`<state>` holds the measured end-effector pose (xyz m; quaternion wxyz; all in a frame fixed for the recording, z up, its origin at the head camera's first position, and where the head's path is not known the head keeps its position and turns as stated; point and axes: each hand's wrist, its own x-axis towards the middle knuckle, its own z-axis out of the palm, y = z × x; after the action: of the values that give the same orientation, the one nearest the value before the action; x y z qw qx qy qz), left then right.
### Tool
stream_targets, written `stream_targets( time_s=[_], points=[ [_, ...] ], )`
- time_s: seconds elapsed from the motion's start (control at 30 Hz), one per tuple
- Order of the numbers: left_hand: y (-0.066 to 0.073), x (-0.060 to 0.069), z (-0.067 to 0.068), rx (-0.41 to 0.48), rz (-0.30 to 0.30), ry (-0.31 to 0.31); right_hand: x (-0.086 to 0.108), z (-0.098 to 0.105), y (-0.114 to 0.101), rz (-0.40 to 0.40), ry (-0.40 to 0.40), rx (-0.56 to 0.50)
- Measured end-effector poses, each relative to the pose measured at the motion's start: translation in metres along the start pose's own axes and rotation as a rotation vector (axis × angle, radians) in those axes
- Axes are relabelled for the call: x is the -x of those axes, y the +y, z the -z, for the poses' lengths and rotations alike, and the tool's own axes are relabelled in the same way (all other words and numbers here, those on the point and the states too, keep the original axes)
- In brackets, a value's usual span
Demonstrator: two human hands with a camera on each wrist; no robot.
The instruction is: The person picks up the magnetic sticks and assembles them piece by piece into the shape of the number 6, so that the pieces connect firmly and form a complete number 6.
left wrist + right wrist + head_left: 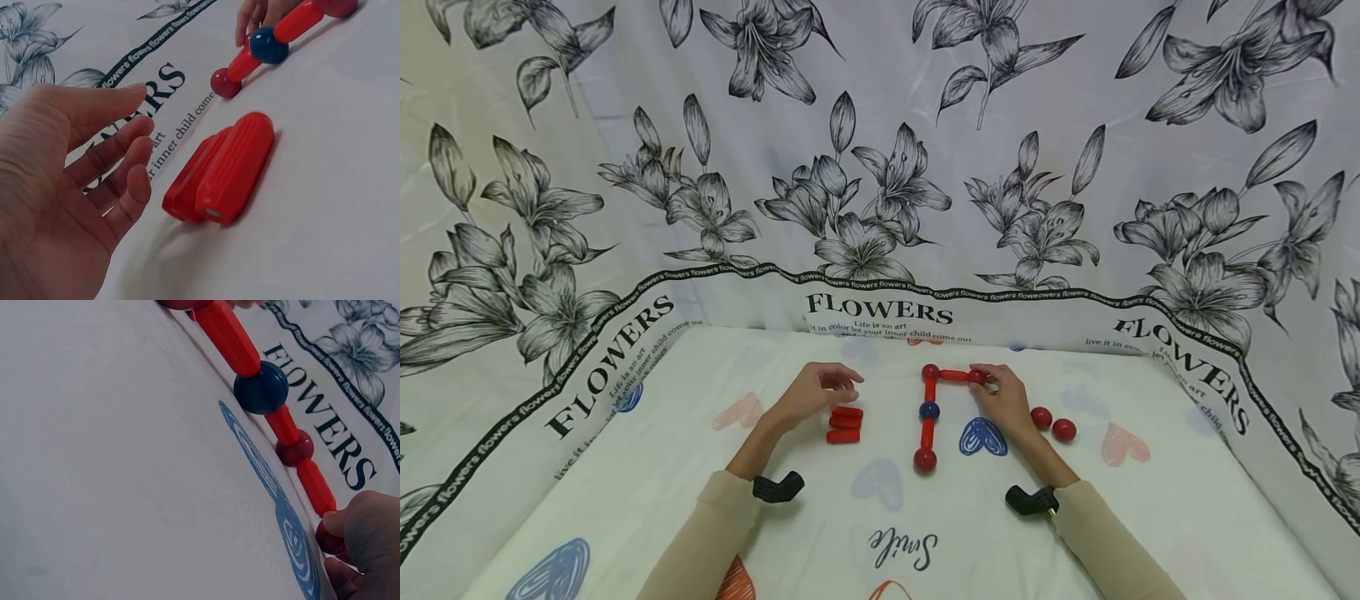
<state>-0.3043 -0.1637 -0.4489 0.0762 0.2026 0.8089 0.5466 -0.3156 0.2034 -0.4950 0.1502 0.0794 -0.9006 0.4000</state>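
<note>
Your left hand [816,390] hangs in the air just above and beyond three red rods [846,423], its fingers loosely bent, thumb well apart from them, nothing in its hold. The rods lie side by side on the white printed surface [820,533], close together; in the left wrist view they are ribbed, and the nearest shows a pale disc at its end. Right of them, near the middle of the surface, lies your joined piece: a straight run made of a near red ball [925,460], a lower rod [927,433], a blue ball [929,410], an upper rod [930,390] and a corner ball [930,372], with a side rod [955,376] turning off to the right from that last one. At the side rod's far end your right hand [1006,402] is closed down to a pinch, thumb and fingers on the end ball [977,377]. Rod and end ball appear to meet, though your fingers cover part of the joint and you cannot tell how firmly they are seated. Two loose red balls [1063,430] sit near each other just right of your right hand. A blue heart print [982,437] shows between the straight run and your right forearm. Black wrist devices [778,487] at both cuffs; flower-printed cloth [880,225] behind.
</note>
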Motion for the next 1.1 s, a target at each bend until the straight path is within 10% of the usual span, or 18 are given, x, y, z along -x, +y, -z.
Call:
stream_targets(
  time_s=[0.4,1.1],
  points=[
    [-0.024,0.005,0.012,-0.107,0.043,-0.125,0.002,-0.001,0.001,-0.022,-0.006,0.004],
    [-0.021,0.002,0.011,-0.152,0.051,-0.105,0.000,0.000,-0.001,-0.015,-0.003,0.012]
  ],
)
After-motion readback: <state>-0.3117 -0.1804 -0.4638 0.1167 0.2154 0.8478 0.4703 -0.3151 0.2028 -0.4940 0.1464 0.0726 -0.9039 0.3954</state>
